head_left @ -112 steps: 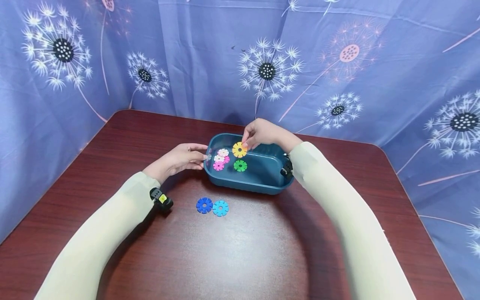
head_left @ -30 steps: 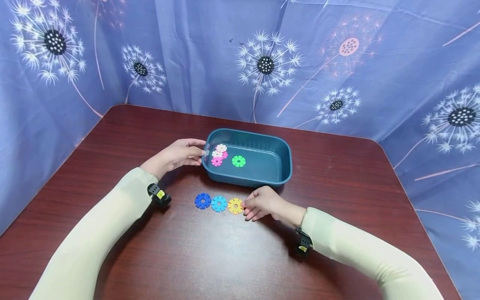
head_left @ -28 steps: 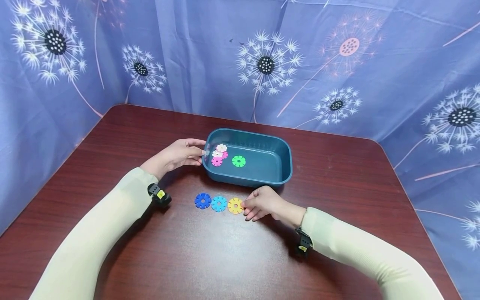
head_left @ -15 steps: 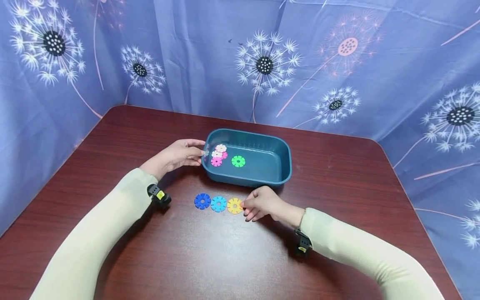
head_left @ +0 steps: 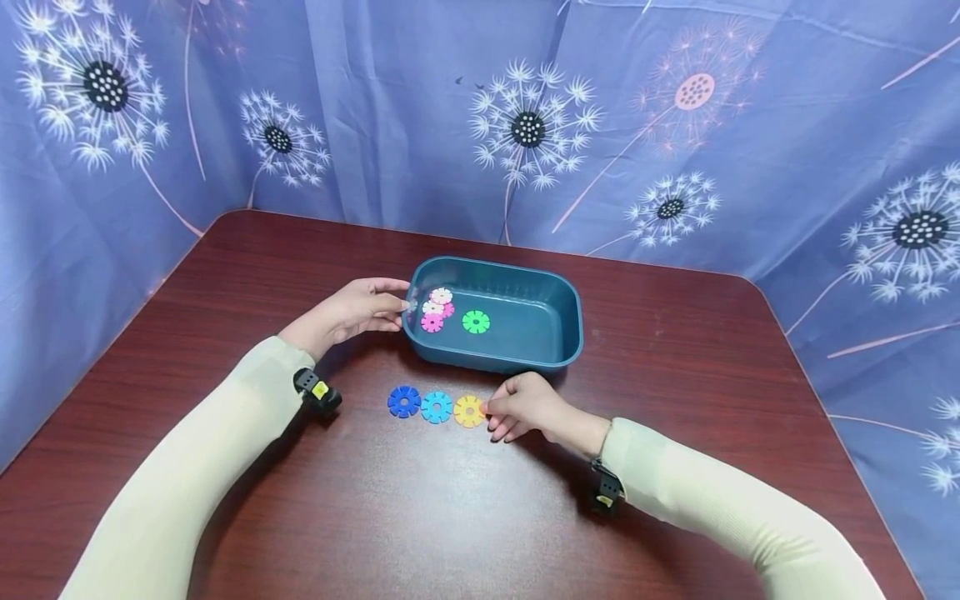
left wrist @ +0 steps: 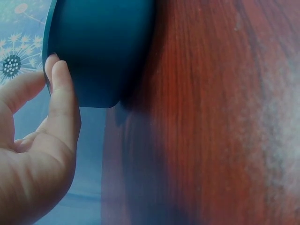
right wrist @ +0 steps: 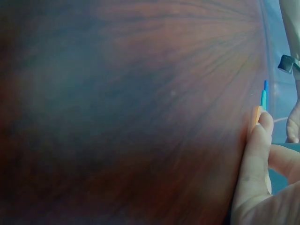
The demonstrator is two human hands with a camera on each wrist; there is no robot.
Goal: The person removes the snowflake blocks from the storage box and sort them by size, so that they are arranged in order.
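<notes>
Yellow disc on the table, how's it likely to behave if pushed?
The yellow disc lies flat or nearly so, so it would probably slide rather than roll. It looks thin, so likely light. Pushed left, it may well bump the light blue disc close beside it.

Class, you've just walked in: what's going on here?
A person's left hand holds the left end of a dark teal, rectangular plastic bin. Their right hand pinches the right edge of a yellow, notched, round plastic disc, which ends a row on the reddish-brown wooden table. Next to it is a light blue notched disc, then a dark blue notched disc. In the bin lie a green notched disc and overlapping pink and white notched discs.
</notes>
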